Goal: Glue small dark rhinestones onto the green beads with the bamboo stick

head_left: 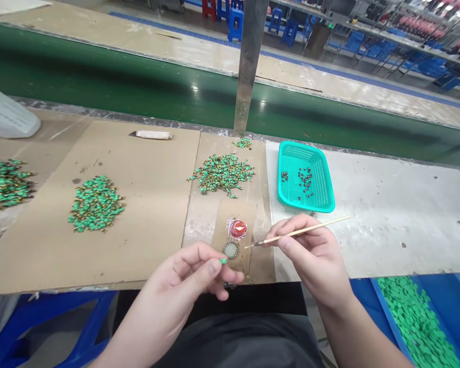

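Between the thumb and fingers of my left hand (193, 276) is a small green piece (223, 260), too small to make out in detail. My right hand (310, 255) grips a thin paintbrush (302, 231) like a pen, its tip pointing left toward the green piece but apart from it. Just beyond my left fingertips sits a small round pot (230, 250) with a pale filling. Behind that stands a little red-filled container (238, 228) on a strip of cardboard. Farther back lies a heap of small green, yellow and dark pieces (224, 174).
A turquoise basket (325, 179) holds scattered dark bits. More piles of green pieces (96, 204) lie to the left, near a knife with a wrapped handle (153, 135). A metal post (247, 71) rises behind the table. Green discs (417, 317) fill a blue bin at lower right.
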